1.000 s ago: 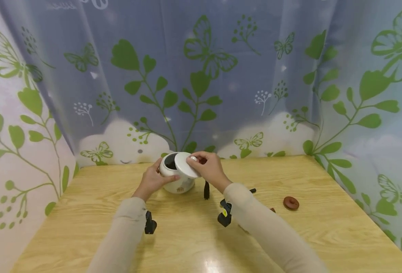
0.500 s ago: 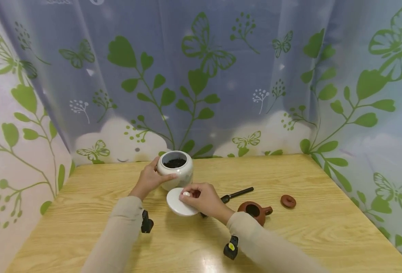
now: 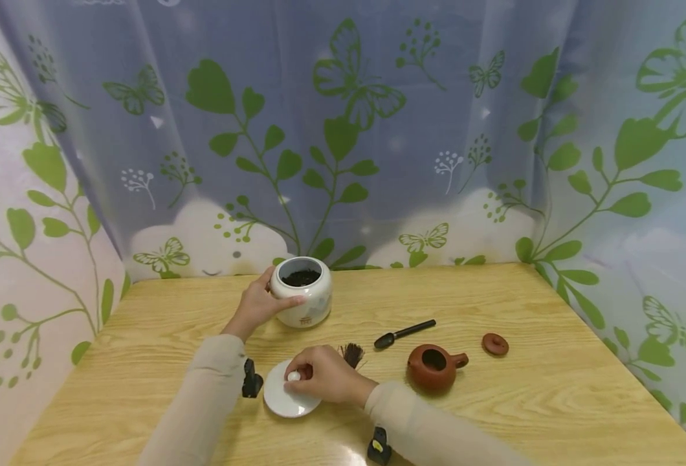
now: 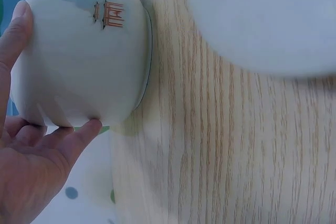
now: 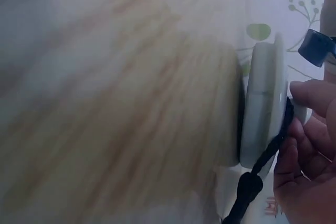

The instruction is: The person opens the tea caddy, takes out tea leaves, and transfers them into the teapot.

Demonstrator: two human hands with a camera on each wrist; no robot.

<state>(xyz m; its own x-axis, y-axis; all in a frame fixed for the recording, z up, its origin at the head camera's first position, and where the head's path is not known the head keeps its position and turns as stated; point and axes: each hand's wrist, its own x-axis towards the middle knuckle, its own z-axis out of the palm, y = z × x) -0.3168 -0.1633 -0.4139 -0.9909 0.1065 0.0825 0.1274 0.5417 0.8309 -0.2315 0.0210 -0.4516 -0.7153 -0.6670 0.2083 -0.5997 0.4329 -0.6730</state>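
Note:
A white ceramic tea jar with a small printed pavilion stands uncovered near the back of the table, dark tea leaves inside. My left hand grips its left side, thumb across the front; in the left wrist view its fingers curl round the jar wall. Close to me, my right hand pinches the knob of the round white jar lid. The right wrist view has this lid edge-on, low over the table, with a black braided tassel at its knob.
Right of the lid lie a black tea scoop and a red-brown clay teapot, uncovered, handle pointing right. Its small round lid rests farther right on the wooden table. A printed curtain stands behind.
My right hand has lifted the lid off the jar and carried it toward me, down to the table, uncovering the tea leaves. My left hand has stayed on the jar.

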